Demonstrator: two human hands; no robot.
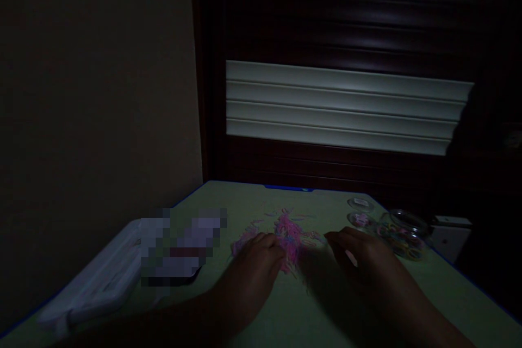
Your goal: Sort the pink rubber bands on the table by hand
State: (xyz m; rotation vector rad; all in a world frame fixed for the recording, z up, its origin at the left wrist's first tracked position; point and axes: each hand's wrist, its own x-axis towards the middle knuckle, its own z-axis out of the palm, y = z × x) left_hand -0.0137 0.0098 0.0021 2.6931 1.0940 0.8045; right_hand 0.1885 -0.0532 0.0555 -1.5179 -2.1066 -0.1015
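A loose heap of small, thin rubber bands (290, 234), mostly pink with some purple and blue, lies spread on the pale green tabletop (240, 196). My left hand (256, 263) rests at the heap's near left side, its fingers curled in against the bands; what they hold, if anything, is hidden. To the right of the heap, my right hand (362, 253) hovers with thumb and forefinger pinched together. Anything between those fingertips is too small and dark to make out. Beyond the right hand stands a clear round jar (408, 234) with multicoloured bands inside.
Near the jar are a small clear container (361, 221) with pinkish contents and a clear round lid (360, 204). At the left lie a white flat case (98, 277) and a pixelated object (187, 247). Wall and dark slatted panel border the table. Light is dim.
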